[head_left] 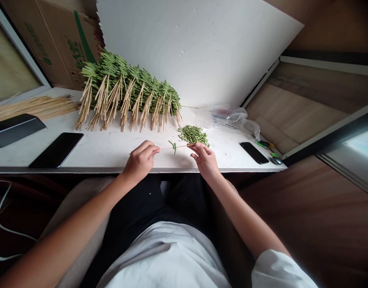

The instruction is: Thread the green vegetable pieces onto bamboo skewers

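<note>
A thin wooden stick (183, 146) stretches between my two hands above the table's front edge. My left hand (142, 158) pinches it at the left, and my right hand (204, 158) pinches it at the right. Short green stem pieces (174, 147) sit across the stick between the hands, nearer the right one. Just behind my right hand lies a small pile of cut green pieces (192, 135). Farther back, a large stack of green-loaded skewers (135, 80) has its bare stick ends towards me.
Loose sticks (36, 107) lie at the left, near a black stand (17, 129) and a dark phone (57, 150). At right are another phone (254, 153), a plastic bag (240, 117) and a small dark round object (276, 161). A cardboard box (56, 44) stands behind.
</note>
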`<state>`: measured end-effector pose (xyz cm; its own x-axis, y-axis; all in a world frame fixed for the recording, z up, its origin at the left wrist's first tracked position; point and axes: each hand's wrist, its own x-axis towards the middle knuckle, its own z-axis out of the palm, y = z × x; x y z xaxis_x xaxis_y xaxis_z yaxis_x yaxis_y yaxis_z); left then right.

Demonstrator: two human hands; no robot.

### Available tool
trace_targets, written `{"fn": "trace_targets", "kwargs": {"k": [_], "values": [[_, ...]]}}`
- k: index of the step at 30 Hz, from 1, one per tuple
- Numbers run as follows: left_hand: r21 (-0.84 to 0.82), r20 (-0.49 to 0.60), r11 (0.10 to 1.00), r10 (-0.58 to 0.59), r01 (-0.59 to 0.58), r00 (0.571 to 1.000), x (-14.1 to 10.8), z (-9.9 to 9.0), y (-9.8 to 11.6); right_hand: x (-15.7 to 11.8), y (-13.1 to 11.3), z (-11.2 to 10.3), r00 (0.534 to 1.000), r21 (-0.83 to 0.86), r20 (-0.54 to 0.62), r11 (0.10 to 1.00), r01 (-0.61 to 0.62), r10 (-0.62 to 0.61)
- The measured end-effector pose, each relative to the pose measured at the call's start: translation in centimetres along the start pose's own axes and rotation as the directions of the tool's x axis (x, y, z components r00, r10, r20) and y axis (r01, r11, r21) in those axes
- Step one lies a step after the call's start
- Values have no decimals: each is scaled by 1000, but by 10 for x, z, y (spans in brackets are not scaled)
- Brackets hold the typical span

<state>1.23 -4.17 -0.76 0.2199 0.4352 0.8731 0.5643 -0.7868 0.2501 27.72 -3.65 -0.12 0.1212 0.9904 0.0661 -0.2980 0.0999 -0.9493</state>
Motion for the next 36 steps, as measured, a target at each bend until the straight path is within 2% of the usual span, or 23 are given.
{"fn": "trace_targets", "kwargs": {"k": [7, 11, 15, 17, 19, 21, 22, 24, 27, 29, 31, 36], "values": [[-33, 35, 999, -26, 27, 999, -6, 9, 16, -23, 18, 24, 995, -84, 94, 996, 29, -21], [-25, 43, 996, -83, 84, 996, -7, 9, 13, -23, 18, 26, 993, -120, 117, 992, 26, -12], [-9, 16, 990, -140, 140, 990, -6, 7, 0, 4, 5, 8, 994, -150, 111, 988, 38, -21], [-2, -1, 986, -168, 168, 986, -5, 6, -8, 30, -6, -4, 996, -176, 38, 981, 84, -79], [15, -17, 981, -191, 192, 981, -6, 5, -16, 64, -19, -14, 987, -274, -4, 949, 155, -162], [36, -23, 977, -211, 212, 977, -7, 4, -23, 104, -31, -21, 966, -424, 3, 874, 237, -260], [45, -23, 975, -218, 219, 976, -7, 4, -26, 124, -36, -23, 949, -524, 44, 802, 288, -312], [50, -19, 972, -229, 230, 973, -9, 4, -31, 163, -45, -23, 922, -730, 192, 579, 363, -335], [44, -13, 970, -238, 239, 971, -10, 3, -36, 208, -48, -19, 922, -891, 351, 245, 382, -163], [46, -3, 970, -241, 241, 971, -10, 2, -38, 228, -46, -16, 921, -917, 388, 81, 390, -39], [50, 4, 970, -240, 240, 971, -10, 1, -40, 241, -42, -12, 914, -914, 405, -2, 405, 31], [38, 10, 968, -247, 247, 969, -9, 1, -42, 256, -32, -5, 888, -887, 453, -65, 458, 78]]}}
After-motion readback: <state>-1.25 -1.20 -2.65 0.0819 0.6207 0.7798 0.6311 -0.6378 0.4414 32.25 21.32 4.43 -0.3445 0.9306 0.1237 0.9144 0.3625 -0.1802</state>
